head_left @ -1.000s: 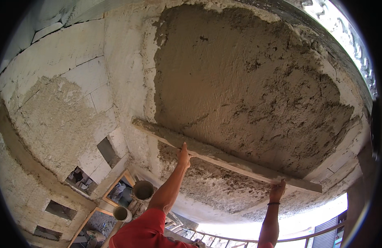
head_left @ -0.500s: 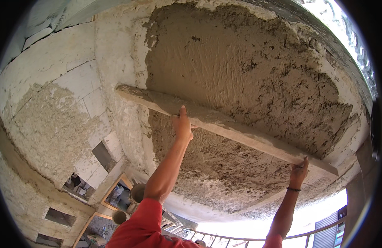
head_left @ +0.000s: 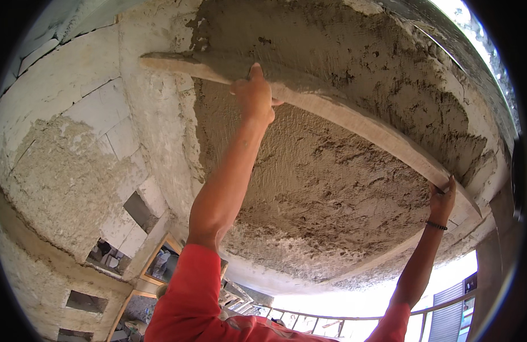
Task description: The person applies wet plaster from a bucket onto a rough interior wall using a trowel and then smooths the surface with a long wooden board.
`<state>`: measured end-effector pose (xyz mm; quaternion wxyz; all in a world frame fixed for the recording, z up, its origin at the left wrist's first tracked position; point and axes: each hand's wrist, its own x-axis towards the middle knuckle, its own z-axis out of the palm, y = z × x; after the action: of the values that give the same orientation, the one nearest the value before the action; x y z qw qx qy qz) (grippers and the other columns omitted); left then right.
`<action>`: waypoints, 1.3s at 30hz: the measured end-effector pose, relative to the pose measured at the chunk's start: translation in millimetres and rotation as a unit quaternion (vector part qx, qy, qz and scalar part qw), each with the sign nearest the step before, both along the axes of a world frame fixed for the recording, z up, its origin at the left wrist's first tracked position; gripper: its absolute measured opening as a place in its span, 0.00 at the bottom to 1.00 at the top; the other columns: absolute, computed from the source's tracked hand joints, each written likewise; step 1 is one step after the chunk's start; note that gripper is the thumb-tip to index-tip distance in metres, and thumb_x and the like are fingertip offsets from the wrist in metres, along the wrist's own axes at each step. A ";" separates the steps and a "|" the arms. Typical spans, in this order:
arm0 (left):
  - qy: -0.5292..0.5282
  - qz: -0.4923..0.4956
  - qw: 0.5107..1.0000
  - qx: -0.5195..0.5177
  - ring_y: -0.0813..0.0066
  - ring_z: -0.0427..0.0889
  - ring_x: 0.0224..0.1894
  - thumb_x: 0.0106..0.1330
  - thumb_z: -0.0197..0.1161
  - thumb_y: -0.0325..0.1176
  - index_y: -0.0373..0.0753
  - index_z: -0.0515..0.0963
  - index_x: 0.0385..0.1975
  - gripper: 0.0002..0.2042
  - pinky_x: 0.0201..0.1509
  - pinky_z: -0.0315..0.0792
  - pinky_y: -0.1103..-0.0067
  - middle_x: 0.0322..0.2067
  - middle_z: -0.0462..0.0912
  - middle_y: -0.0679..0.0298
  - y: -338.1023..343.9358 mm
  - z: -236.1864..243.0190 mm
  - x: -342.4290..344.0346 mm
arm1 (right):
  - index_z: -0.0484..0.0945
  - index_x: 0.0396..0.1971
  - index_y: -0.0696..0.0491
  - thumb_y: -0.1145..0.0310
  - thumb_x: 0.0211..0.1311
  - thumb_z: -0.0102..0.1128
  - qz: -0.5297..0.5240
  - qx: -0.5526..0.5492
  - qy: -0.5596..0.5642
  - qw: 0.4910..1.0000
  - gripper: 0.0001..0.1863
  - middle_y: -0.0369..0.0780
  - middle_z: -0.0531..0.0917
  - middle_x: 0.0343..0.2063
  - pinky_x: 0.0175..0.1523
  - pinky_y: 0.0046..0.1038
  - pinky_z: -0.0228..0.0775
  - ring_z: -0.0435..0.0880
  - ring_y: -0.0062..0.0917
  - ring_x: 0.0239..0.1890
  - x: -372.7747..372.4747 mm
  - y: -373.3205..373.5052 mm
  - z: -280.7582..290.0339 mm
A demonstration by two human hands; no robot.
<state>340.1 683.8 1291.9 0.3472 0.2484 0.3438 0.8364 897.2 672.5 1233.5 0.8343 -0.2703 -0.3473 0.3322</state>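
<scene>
Both my arms reach up to a long wooden straightedge (head_left: 355,121) lying against a patch of wet grey-brown plaster (head_left: 332,171). My left hand (head_left: 255,97) grips its lower edge left of the middle, with one finger or thumb pointing up over its face. Close to the right end, my right hand (head_left: 442,200), with a dark bead bracelet at the wrist, holds the same board. A ridge of wet plaster lies along the board's upper side. Below the board the plaster is smoother at left and rough and pitted toward the lower right.
To the left stands a pale block wall (head_left: 98,114) with rough mortar and several square openings (head_left: 139,212). Wood-framed openings (head_left: 161,262) sit at lower left. A railing (head_left: 332,320) runs along the bright opening at the bottom. A concrete edge (head_left: 474,62) borders the upper right.
The straightedge has moved up across the plaster, its left end most, with both my hands still on it. More plaster shows below it now.
</scene>
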 end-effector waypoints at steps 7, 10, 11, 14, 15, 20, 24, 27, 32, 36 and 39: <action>0.037 -0.024 0.999 -0.025 0.52 0.84 0.40 0.71 0.50 0.43 0.19 0.51 0.62 0.33 0.37 0.87 0.67 0.59 0.63 0.46 -17.6 48.9 1.4 | 0.66 0.54 0.59 0.63 0.66 0.59 -0.029 0.011 -0.043 0.999 0.23 0.46 0.71 0.53 0.53 0.44 0.79 0.74 0.41 0.56 8.1 7.5 21.0; 0.047 -0.029 0.998 0.030 0.52 0.83 0.43 0.71 0.51 0.42 0.21 0.50 0.64 0.33 0.38 0.87 0.68 0.61 0.61 0.49 -9.5 51.0 3.6 | 0.65 0.56 0.60 0.64 0.65 0.60 0.007 0.003 0.021 1.000 0.25 0.47 0.70 0.54 0.55 0.45 0.78 0.73 0.41 0.56 9.8 11.4 29.9; 0.050 -0.031 0.998 0.032 0.52 0.83 0.44 0.71 0.51 0.42 0.21 0.49 0.64 0.33 0.38 0.87 0.68 0.62 0.61 0.49 -6.3 52.0 5.5 | 0.64 0.57 0.60 0.64 0.65 0.60 0.028 -0.010 0.070 0.997 0.25 0.48 0.70 0.54 0.55 0.45 0.78 0.73 0.41 0.56 5.6 10.4 33.7; 0.207 0.056 0.976 0.047 0.55 0.83 0.42 0.71 0.53 0.42 0.21 0.50 0.63 0.32 0.37 0.87 0.69 0.56 0.64 0.49 14.6 70.9 -1.9 | 0.63 0.58 0.61 0.66 0.65 0.60 -0.073 0.065 -0.173 0.980 0.26 0.50 0.69 0.54 0.56 0.46 0.77 0.74 0.42 0.55 63.4 30.8 59.9; 0.368 0.166 0.914 0.036 0.56 0.83 0.40 0.71 0.53 0.42 0.21 0.52 0.62 0.32 0.35 0.86 0.70 0.49 0.68 0.49 44.8 76.7 -25.3 | 0.63 0.58 0.62 0.67 0.65 0.60 -0.067 0.079 -0.201 0.974 0.26 0.50 0.69 0.54 0.57 0.45 0.77 0.74 0.41 0.56 66.5 40.6 67.6; -0.021 -0.138 0.985 0.097 0.50 0.66 0.64 0.72 0.52 0.42 0.43 0.53 0.70 0.29 0.56 0.71 0.46 0.67 0.58 0.53 2.4 145.0 12.6 | 0.64 0.57 0.65 0.72 0.63 0.63 -0.087 0.098 -0.328 0.935 0.26 0.48 0.69 0.54 0.61 0.31 0.72 0.73 0.33 0.56 103.9 40.2 115.8; -0.031 -0.122 0.990 0.068 0.50 0.72 0.59 0.74 0.48 0.36 0.39 0.57 0.67 0.24 0.57 0.73 0.51 0.63 0.63 0.50 -27.3 155.3 22.6 | 0.66 0.56 0.68 0.63 0.62 0.65 -0.224 0.037 -0.479 0.848 0.30 0.48 0.74 0.52 0.60 0.28 0.72 0.77 0.34 0.54 96.1 37.3 127.4; -0.059 -0.137 0.986 0.075 0.50 0.76 0.54 0.75 0.45 0.36 0.35 0.58 0.66 0.22 0.56 0.75 0.50 0.60 0.66 0.48 -51.4 140.8 28.4 | 0.67 0.56 0.68 0.56 0.59 0.69 -0.195 0.008 -0.425 0.884 0.36 0.50 0.76 0.52 0.58 0.27 0.72 0.79 0.33 0.54 107.7 36.6 145.8; -0.036 -0.079 0.995 0.058 0.48 0.78 0.52 0.74 0.49 0.40 0.32 0.57 0.65 0.25 0.51 0.77 0.48 0.59 0.67 0.46 -51.9 86.5 24.0 | 0.65 0.59 0.68 0.52 0.56 0.70 -0.448 -0.119 -0.577 0.673 0.41 0.52 0.75 0.56 0.60 0.30 0.70 0.78 0.33 0.56 33.5 -38.5 92.3; 0.067 -0.147 0.974 0.161 0.46 0.76 0.55 0.73 0.51 0.45 0.35 0.55 0.67 0.29 0.50 0.74 0.43 0.65 0.62 0.49 -78.3 -18.9 -2.3 | 0.61 0.63 0.64 0.55 0.62 0.65 0.105 0.042 -0.034 0.993 0.38 0.51 0.75 0.57 0.63 0.30 0.67 0.74 0.31 0.60 48.7 -58.0 27.9; 0.057 -0.071 0.996 0.003 0.51 0.78 0.52 0.75 0.47 0.41 0.27 0.52 0.65 0.28 0.49 0.82 0.56 0.61 0.65 0.47 -106.6 -78.7 -4.9 | 0.62 0.62 0.63 0.57 0.66 0.60 -0.078 -0.036 -0.187 0.979 0.33 0.51 0.72 0.59 0.64 0.33 0.67 0.73 0.32 0.60 -10.7 -99.6 -36.3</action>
<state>335.3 577.2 1213.1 0.3849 0.3210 0.3419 0.7949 886.5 572.8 1197.2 0.7675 -0.3840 -0.4629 0.2220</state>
